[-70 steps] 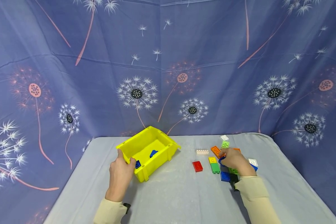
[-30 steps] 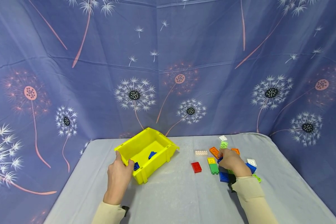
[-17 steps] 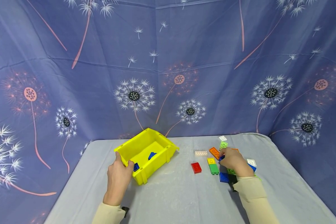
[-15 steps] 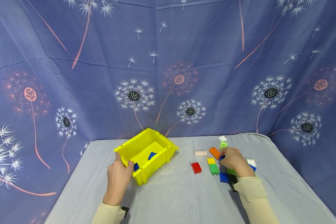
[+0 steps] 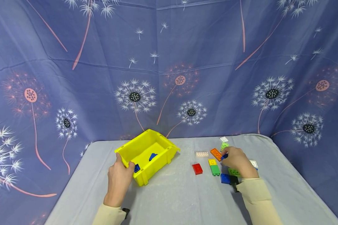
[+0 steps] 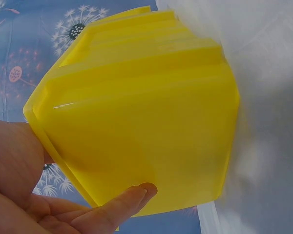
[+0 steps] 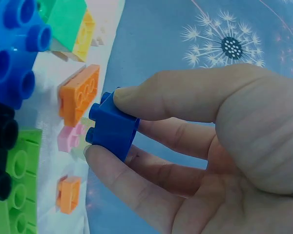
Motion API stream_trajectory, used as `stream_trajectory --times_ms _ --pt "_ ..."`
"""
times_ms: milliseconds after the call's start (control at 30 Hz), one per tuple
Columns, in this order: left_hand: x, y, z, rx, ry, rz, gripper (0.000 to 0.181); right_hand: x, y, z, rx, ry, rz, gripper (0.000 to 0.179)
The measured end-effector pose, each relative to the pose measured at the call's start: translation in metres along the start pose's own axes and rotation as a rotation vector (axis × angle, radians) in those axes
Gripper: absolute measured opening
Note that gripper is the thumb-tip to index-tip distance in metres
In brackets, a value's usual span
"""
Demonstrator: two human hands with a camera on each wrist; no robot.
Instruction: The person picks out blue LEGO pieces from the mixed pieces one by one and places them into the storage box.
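My left hand [image 5: 119, 179] grips the near left end of a yellow bin [image 5: 157, 167], thumb over the rim and a finger along the outer wall in the left wrist view. Inside the bin lie a dark blue brick [image 5: 136, 168] and a blue piece [image 5: 153, 156]. My right hand [image 5: 238, 161] is over the scattered toy bricks on the right. It pinches a small blue brick [image 7: 115, 129] between thumb and fingers, studs facing away from the palm. Just left of that brick in the head view lies an orange brick [image 5: 215, 153].
Left of my right hand lie a red brick [image 5: 197, 169], a yellow brick [image 5: 212, 162], a green brick [image 5: 215, 170] and a pale pink studded strip [image 5: 202, 154]. Near its wrist are blue [image 5: 225, 178], black [image 5: 234, 180] and lime-green [image 5: 233, 172] bricks. A patterned curtain [image 5: 169, 62] hangs behind.
My right hand has risen slightly with the blue brick, which now shows more clearly at the fingertips. My left hand and the bin have stayed in place.
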State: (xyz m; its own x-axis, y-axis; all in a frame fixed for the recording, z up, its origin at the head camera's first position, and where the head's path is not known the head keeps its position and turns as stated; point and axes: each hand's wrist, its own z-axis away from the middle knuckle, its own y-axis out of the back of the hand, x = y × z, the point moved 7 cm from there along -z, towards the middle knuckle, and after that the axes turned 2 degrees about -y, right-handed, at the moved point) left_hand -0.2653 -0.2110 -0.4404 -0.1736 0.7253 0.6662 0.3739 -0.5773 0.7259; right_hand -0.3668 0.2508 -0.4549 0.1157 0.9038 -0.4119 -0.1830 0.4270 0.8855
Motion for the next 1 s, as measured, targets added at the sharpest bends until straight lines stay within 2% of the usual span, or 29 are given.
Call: stream_trajectory --times_ms 1000 --pt "0.001 0.000 0.002 -0.011 0.007 0.010 0.084 -0.019 0.028 0.021 0.115 0.080 -0.011 0.030"
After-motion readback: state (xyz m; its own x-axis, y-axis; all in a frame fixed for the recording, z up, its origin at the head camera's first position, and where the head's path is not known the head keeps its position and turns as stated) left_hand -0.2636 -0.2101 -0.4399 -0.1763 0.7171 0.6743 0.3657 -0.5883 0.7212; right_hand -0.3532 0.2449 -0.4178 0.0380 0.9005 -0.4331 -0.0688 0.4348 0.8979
